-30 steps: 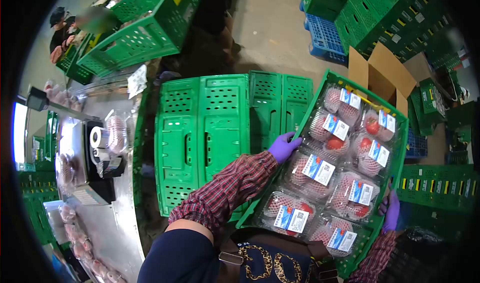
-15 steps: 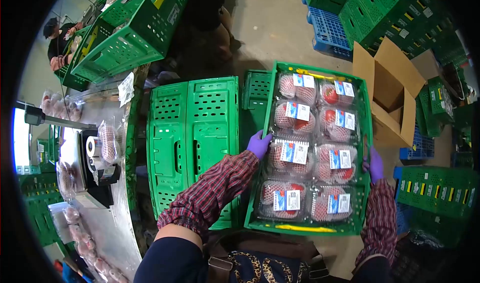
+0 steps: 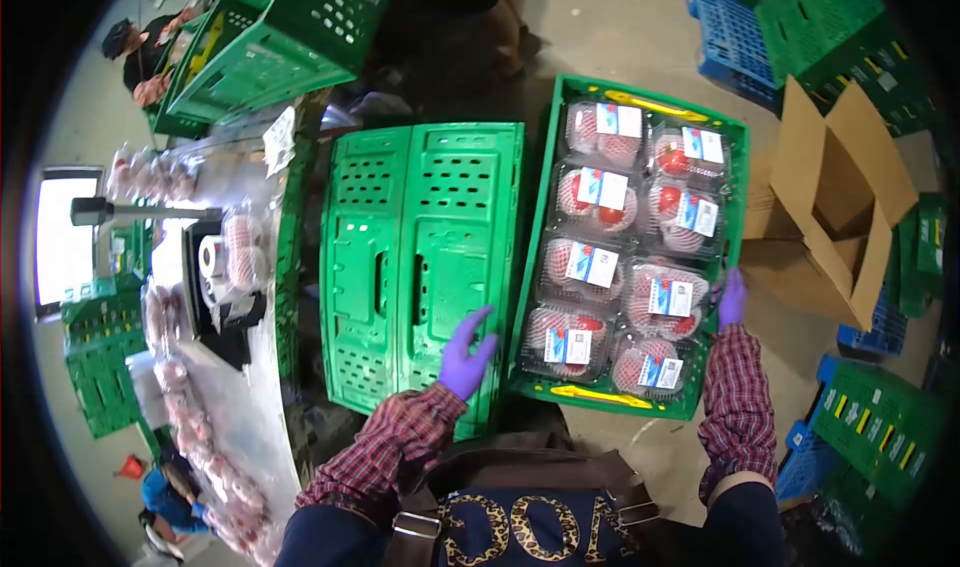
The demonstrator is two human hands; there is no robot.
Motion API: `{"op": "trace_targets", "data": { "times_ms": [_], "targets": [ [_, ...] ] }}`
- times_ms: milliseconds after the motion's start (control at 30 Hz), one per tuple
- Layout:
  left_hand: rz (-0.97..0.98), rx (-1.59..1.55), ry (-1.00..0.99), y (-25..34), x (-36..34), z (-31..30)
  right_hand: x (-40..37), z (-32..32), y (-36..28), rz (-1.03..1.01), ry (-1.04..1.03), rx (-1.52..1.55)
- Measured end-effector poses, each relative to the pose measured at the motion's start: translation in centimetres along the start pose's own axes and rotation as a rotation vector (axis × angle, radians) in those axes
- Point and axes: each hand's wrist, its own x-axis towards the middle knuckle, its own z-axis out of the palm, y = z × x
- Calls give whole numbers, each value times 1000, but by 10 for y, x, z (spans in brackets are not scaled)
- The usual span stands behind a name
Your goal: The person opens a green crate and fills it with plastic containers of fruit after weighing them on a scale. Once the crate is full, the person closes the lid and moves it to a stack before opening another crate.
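Brushed-looking metal gives the bench (image 3: pixel 250 387) at far left a dull shine beneath rows of netted fruit (image 3: pixel 205 447). Next come folded green crates (image 3: pixel 362 237), flat, ribbed and pierced with slots. Over their near right part is the gloved left hand (image 3: pixel 466 352), fingers loose and spread; it has just let go of the filled green crate (image 3: pixel 539 207), which now sits straighter beside the folded ones. That suggests something underneath bears its weight, though the support is hidden. Inside, eight clear packs (image 3: pixel 665 299) with labels (image 3: pixel 592 265) hold round red fruit in knobbly foam nets (image 3: pixel 640 367). At its right side is the right hand (image 3: pixel 732 302); whether its fingers grip, I cannot tell. Beyond gapes a matte cardboard box (image 3: pixel 840 207).
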Motion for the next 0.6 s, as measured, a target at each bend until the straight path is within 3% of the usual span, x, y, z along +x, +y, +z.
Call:
{"op": "trace_targets", "data": {
  "times_ms": [100,167,300,367,400,500,533,600],
  "targets": [
    [-67,86,228,-47,-1,-38,8,-8,11,-21,95,-74],
    [53,261,295,-57,10,-58,3,-4,4,-181,165,-295],
    [-67,579,553,-103,42,-94,6,-2,2,-352,314,-516],
    [-218,654,507,-101,54,-102,3,-3,-4,-401,313,-513],
    [-239,687,487,-101,57,-104,2,-3,-6,-384,315,-544],
    [-213,523,343,-106,65,-131,-19,8,-23,-631,534,-877],
    [-218,442,304,-132,76,-147,-30,20,-37,-674,571,-859],
    [-269,433,236,-95,77,-166,-71,67,-76,-687,303,-509]
  ]
}}
